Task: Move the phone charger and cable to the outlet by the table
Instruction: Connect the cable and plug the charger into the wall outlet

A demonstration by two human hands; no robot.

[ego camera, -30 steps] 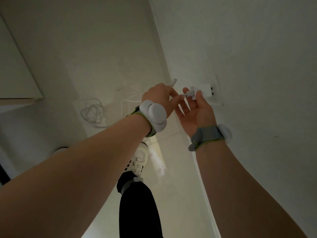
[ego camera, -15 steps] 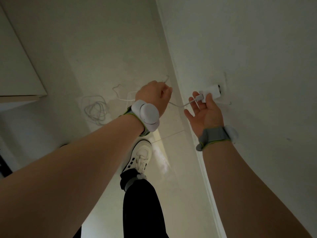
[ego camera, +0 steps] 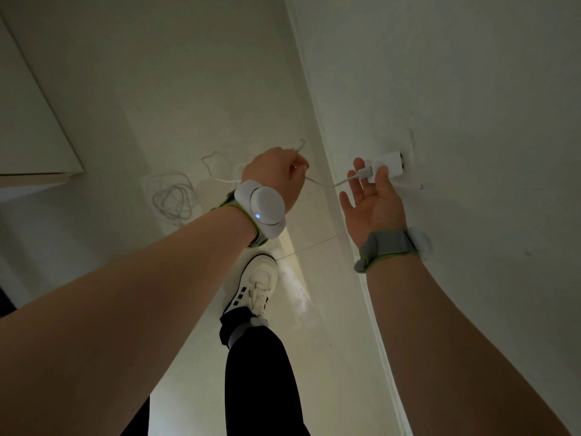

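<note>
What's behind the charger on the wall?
The wall outlet plate; the charger sits against it. Prongs and sockets are covered, so how far it is plugged in can't be told. The right hand pinches its near end.

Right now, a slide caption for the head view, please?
Right hand holds charger at wall outlet; left hand grips its cable.

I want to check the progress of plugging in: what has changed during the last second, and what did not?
The left hand drew back from the charger toward the left, sliding along the cable, which it still grips; the cable now stretches between both hands. The right hand still holds the charger at the wall outlet.
</note>
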